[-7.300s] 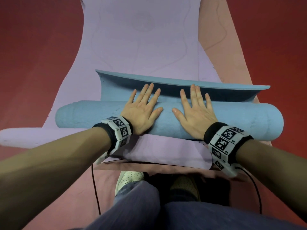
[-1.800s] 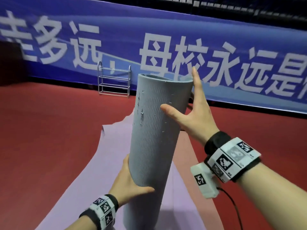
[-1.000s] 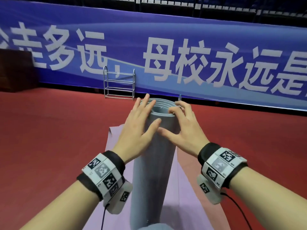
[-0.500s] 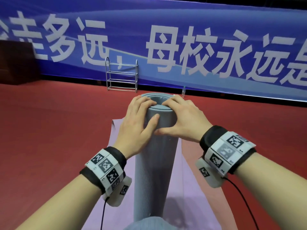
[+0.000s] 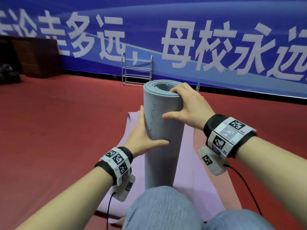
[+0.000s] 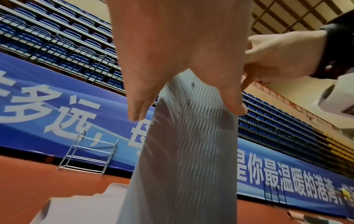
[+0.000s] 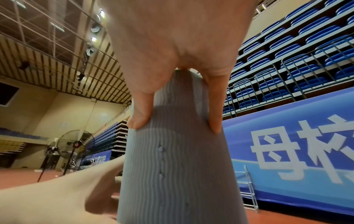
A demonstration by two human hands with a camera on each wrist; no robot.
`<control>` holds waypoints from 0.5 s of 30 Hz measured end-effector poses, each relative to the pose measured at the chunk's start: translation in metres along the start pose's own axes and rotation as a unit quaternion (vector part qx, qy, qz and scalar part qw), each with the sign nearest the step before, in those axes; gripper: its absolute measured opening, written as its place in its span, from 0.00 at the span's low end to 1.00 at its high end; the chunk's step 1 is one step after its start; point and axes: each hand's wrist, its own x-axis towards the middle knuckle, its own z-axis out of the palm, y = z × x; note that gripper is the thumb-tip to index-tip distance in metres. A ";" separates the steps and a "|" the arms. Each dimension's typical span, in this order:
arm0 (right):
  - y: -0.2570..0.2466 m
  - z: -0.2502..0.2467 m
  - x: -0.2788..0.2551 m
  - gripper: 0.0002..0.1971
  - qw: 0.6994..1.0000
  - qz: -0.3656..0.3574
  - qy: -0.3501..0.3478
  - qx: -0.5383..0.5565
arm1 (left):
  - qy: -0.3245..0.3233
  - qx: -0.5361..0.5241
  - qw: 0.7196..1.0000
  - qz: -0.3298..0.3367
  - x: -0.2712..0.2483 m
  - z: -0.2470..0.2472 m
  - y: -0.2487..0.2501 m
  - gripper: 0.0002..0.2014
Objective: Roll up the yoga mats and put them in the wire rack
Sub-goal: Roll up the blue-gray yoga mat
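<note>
A rolled grey-blue yoga mat point(image 5: 163, 130) stands upright on the floor in front of my knees. My right hand point(image 5: 187, 105) grips its top rim, with the fingers hooked over the edge and the thumb on the front. My left hand point(image 5: 144, 138) holds the roll's left side at mid height, thumb across the front. The wrist views show the ribbed roll point(image 6: 187, 151) point(image 7: 178, 166) between thumb and fingers. A purple mat point(image 5: 187, 171) lies flat under the roll, on a pink mat point(image 5: 209, 188). The empty wire rack point(image 5: 137, 70) stands far off against the blue banner.
Red sports floor point(image 5: 66, 122) stretches between me and the rack. A small bottle point(image 5: 197, 86) stands by the banner, right of the rack. A dark wooden box point(image 5: 36, 57) sits at the far left. My knees in jeans point(image 5: 166, 209) are just behind the roll.
The blue mat was rolled on the floor, then stood on end. In the last half second my left hand slid from the top rim down the roll's left side; the right stays on top.
</note>
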 end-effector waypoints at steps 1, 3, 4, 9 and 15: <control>-0.010 -0.003 0.002 0.37 1.000 -0.010 0.007 0.007 | 0.020 0.004 1.000 -0.008 -0.003 -0.004 0.002 0.75; -0.029 -0.011 0.006 0.37 0.999 -0.030 0.022 0.022 | 0.069 0.022 0.997 -0.017 -0.009 -0.014 0.006 0.78; -0.039 -0.016 0.009 0.37 0.998 -0.040 0.031 0.032 | 0.086 0.029 0.996 -0.020 -0.013 -0.020 0.008 0.79; -0.088 -0.028 0.024 0.41 0.987 -0.101 0.072 0.098 | 0.165 0.047 0.985 -0.018 -0.043 -0.057 0.016 0.74; -0.141 -0.007 0.046 0.41 0.967 -0.159 0.094 0.173 | 0.273 0.104 0.956 -0.033 -0.084 -0.126 0.025 0.63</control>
